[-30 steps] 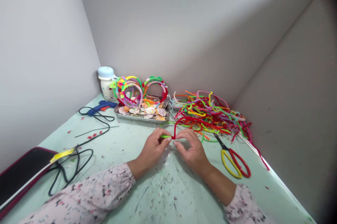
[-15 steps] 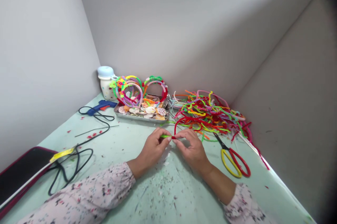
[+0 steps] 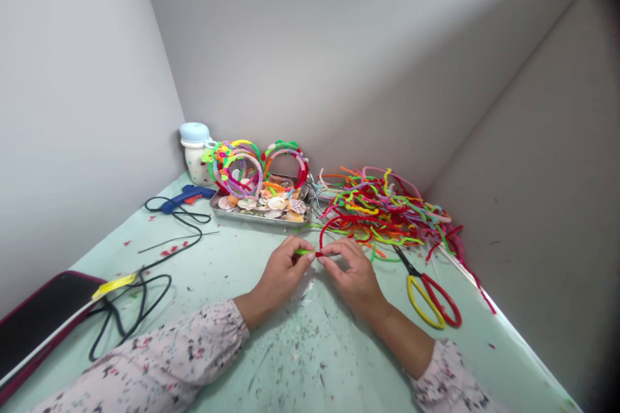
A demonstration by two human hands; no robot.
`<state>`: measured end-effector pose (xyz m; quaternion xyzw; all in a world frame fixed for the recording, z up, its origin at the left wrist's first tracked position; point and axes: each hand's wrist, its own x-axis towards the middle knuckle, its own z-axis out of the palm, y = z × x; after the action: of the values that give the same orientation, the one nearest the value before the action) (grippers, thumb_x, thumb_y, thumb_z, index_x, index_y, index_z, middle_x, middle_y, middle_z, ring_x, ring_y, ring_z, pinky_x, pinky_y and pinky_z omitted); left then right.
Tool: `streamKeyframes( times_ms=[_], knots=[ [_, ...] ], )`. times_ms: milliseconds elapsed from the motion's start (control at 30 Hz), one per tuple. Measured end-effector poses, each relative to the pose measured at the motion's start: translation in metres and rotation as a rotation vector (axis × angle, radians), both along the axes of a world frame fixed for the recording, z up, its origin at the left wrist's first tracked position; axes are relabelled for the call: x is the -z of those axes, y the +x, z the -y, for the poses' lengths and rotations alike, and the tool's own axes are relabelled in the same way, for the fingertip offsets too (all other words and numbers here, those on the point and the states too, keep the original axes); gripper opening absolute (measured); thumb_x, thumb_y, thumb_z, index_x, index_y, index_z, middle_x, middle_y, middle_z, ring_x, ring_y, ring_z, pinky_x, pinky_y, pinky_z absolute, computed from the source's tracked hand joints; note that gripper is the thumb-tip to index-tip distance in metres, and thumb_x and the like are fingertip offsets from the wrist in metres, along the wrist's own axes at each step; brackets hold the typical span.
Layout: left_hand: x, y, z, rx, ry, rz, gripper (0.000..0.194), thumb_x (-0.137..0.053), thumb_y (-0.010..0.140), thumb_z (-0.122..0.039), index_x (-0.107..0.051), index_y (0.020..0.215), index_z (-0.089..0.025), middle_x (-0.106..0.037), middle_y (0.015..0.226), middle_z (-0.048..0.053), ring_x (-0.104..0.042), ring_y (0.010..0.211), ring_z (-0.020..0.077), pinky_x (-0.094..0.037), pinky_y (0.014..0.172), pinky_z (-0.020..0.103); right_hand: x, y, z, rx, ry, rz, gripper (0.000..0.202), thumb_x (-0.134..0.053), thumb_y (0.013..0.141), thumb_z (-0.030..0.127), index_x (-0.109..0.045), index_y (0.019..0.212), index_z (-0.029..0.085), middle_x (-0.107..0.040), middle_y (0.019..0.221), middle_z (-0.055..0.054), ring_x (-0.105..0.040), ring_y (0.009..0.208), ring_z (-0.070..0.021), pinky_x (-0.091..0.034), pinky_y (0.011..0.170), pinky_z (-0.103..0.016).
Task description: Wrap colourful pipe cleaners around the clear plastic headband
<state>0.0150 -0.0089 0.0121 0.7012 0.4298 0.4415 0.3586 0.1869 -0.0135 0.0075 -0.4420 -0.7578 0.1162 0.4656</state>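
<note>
Over the middle of the table, my left hand point(image 3: 285, 271) pinches a short green fuzzy piece point(image 3: 303, 251) between thumb and fingers. My right hand point(image 3: 356, 274) faces it, thumb and fingertips closed on a red pipe cleaner point(image 3: 321, 237), which meets the green piece between my hands. The red strand curves up and back toward a tangled pile of coloured pipe cleaners point(image 3: 387, 209). Scissors point(image 3: 429, 300) with yellow and red handles lie to the right of my right hand. Parts of both held pieces are hidden by my fingers.
Behind my hands, a metal tray point(image 3: 256, 218) holds shells and colourful wrapped hoops point(image 3: 242, 174). A white jar point(image 3: 196, 154) with a blue lid and a blue glue gun point(image 3: 186, 196) stand and lie left. Black cable point(image 3: 198, 242) and a dark tablet-like object point(image 3: 48, 309) lie nearer.
</note>
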Motion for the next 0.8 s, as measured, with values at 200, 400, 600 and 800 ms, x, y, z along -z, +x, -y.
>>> streamKeyframes(
  times_ms=[200, 400, 600, 800],
  knots=[
    [-0.0009, 0.0006, 0.0, -0.013, 0.009, -0.009, 0.018, -0.049, 0.085, -0.032, -0.06, 0.084, -0.016, -0.052, 0.078, 0.001, -0.049, 0.07, 0.0136, -0.037, 0.062, 0.024, -0.0004, 0.0, -0.0005, 0.007, -0.018, -0.003, 0.006, -0.061, 0.082, 0.026, -0.063, 0.086, 0.022, -0.063, 0.085, -0.003, -0.055, 0.086, -0.0205, -0.042, 0.081, -0.037],
    [-0.0006, 0.0007, -0.0003, -0.016, 0.022, -0.014, 0.019, -0.049, 0.085, -0.031, -0.06, 0.084, -0.016, -0.053, 0.079, 0.002, -0.049, 0.072, 0.0139, -0.038, 0.064, 0.024, -0.001, 0.0005, 0.0002, 0.004, -0.05, 0.003, 0.005, -0.06, 0.082, 0.026, -0.062, 0.085, 0.022, -0.062, 0.085, -0.003, -0.055, 0.086, -0.0204, -0.042, 0.082, -0.037],
    [0.0004, 0.0007, -0.0006, -0.016, 0.027, -0.017, 0.018, -0.05, 0.085, -0.03, -0.06, 0.085, -0.016, -0.052, 0.079, 0.002, -0.049, 0.071, 0.0133, -0.038, 0.063, 0.024, -0.0003, 0.0007, 0.0003, 0.004, -0.032, 0.003, 0.004, -0.06, 0.082, 0.025, -0.061, 0.085, 0.022, -0.062, 0.085, -0.002, -0.055, 0.085, -0.0203, -0.041, 0.081, -0.036],
    [0.0009, 0.0007, -0.0006, -0.02, 0.035, -0.024, 0.018, -0.049, 0.085, -0.031, -0.06, 0.085, -0.016, -0.053, 0.079, 0.001, -0.05, 0.07, 0.0135, -0.038, 0.063, 0.024, -0.0004, 0.0005, 0.0, 0.01, -0.025, 0.02, 0.006, -0.06, 0.082, 0.026, -0.061, 0.086, 0.022, -0.062, 0.085, -0.003, -0.055, 0.085, -0.0206, -0.041, 0.08, -0.036]
  ],
)
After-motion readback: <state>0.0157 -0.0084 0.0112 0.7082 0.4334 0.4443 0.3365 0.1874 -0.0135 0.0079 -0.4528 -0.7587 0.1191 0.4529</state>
